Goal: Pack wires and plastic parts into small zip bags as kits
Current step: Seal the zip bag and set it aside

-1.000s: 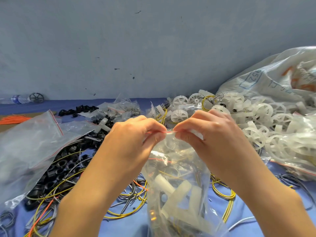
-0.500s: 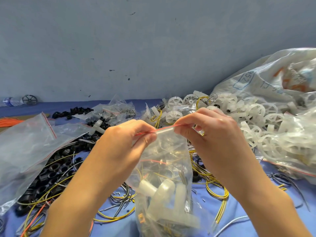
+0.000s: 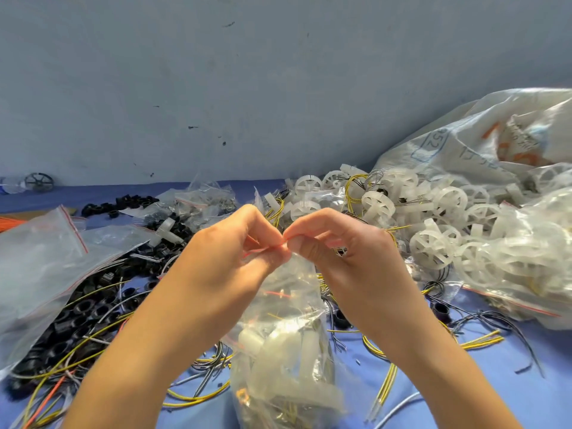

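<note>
Nearest, a clear zip bag (image 3: 284,360) hangs between the two forearms, its lower part bulging with white plastic parts (image 3: 288,366) and thin yellow wires (some detail is blurred). At its top edge both hands meet: the left hand (image 3: 229,258) pinches the red-lined seal strip (image 3: 266,249) between thumb and fingers on the left, and the right hand (image 3: 337,246) pinches the same strip just beside it on the right, so the fingertips nearly touch and the bag drops straight below them. Under the hands, loose yellow, black and orange wires (image 3: 198,394) lie tangled on the blue table cover (image 3: 483,385). To the left, black ring-shaped parts (image 3: 80,314) spread beside a large, flat zip bag (image 3: 34,267). To the right, white spoked wheels (image 3: 433,246) are heaped, some inside clear bags. Farther off, small filled bags (image 3: 204,199) lie near the blue wall (image 3: 247,88), and a big white sack (image 3: 483,140) slumps at far right.
</note>
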Demonstrator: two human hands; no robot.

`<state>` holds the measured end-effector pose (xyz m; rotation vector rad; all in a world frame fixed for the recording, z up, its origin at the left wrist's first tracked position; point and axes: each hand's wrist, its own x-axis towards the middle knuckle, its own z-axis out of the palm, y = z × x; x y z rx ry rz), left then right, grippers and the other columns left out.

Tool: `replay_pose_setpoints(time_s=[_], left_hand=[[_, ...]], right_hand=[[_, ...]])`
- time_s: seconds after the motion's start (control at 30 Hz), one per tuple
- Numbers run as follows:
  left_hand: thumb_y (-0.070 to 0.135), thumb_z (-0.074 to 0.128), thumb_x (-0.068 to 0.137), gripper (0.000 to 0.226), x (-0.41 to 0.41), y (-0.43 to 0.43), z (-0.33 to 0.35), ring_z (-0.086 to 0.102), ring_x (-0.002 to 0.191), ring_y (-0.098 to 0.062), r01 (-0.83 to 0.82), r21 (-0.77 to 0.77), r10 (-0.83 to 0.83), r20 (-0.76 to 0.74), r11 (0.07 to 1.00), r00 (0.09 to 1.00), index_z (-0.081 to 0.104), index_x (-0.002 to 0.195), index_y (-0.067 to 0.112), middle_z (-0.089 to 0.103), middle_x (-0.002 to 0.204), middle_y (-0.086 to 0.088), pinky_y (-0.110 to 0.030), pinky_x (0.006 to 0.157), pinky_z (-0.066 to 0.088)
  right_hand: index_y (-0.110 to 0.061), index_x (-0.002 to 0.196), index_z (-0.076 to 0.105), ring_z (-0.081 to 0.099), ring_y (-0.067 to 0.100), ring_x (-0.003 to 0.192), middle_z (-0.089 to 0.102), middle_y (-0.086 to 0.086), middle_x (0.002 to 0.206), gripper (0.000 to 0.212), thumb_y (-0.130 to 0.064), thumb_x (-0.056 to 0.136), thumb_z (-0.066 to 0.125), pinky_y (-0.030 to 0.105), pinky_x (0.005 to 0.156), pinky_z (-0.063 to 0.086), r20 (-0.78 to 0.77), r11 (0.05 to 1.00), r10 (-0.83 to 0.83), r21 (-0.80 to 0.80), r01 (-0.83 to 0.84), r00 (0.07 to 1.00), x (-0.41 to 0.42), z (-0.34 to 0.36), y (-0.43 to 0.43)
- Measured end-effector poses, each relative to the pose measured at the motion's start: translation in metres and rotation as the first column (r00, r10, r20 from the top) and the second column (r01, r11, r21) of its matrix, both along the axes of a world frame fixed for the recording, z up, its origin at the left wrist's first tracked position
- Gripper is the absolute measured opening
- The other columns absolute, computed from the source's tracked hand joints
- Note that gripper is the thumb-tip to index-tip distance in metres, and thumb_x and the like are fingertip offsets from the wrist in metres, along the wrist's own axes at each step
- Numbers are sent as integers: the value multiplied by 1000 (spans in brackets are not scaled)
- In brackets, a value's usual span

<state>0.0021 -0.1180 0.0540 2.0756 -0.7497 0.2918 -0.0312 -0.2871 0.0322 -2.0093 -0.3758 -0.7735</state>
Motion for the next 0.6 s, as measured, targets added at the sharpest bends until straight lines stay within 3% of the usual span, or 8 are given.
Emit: replay_pose_setpoints(time_s=[0.07,0.2,0.37,0.43,0.6], left_hand=[[29,72,83,11,0,1,1,66,81,3,15,-16,-16,-54,1000,998,63,82,35,69,84,20,-13,72,49],[32,71,85,2,-1,-1,2,65,78,6,20,10,-20,-68,1000,998,69,85,32,70,80,22,-8,70,44],[40,70,81,7,-2,-1,2,64,71,6,10,-22,-11,-54,1000,999,68,82,32,69,77,22,-8,66,42],[40,70,82,8,-2,0,0,64,72,5,6,5,-6,-46,1000,999,68,82,32,69,78,22,-12,64,44],[39,60,89,15,0,13,6,67,87,0,112,136,-99,-101,984,990,70,98,34,72,91,19,-28,81,52]], right_hand=[[-31,90,71,64,7,84,70,-18,87,16,-15,90,69,12,75,45,45,999,-21,-28,22,999,1,-1,0],[-32,92,71,63,10,83,70,-15,89,16,-16,89,69,16,76,47,85,999,-23,-30,26,996,1,-3,0],[-34,88,71,66,7,78,71,-18,83,16,-18,87,73,12,73,47,-6,985,72,160,-70,997,2,-5,5],[-34,85,71,67,7,79,72,-19,81,17,-17,87,72,11,72,46,-17,984,82,162,-79,996,2,-6,7],[-35,85,70,69,4,83,72,-18,82,24,-12,88,71,10,74,46,4,987,89,137,-89,996,2,-5,7]])
